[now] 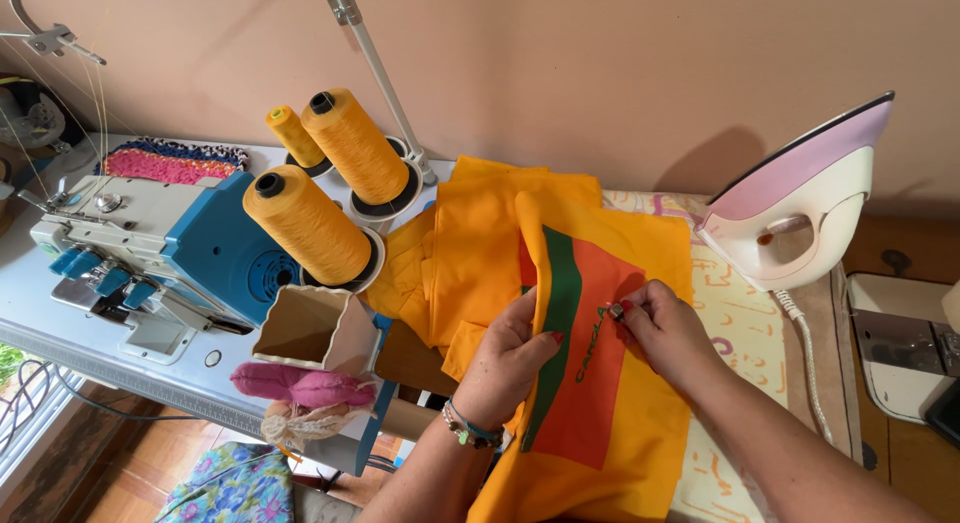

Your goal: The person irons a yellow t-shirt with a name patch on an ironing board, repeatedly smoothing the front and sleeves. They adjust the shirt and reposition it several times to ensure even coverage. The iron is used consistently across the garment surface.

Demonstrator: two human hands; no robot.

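An orange cloth (480, 233) with a green and red-orange panel (580, 363) lies over the padded board. My left hand (510, 358) pinches a raised fold of the cloth along the green stripe. Next to it, my right hand (662, 328) holds a small pin-like object (617, 310) with a pale head against the red-orange panel, close to some green lettering. A beaded bracelet sits on my left wrist.
A blue and white overlock machine (150, 253) stands at left with three yellow-orange thread cones (305, 223). A beige box (310, 328) and a pink pincushion (300, 385) sit near the table's front edge. An upright iron (800, 198) stands at right on the patterned board cover (735, 323).
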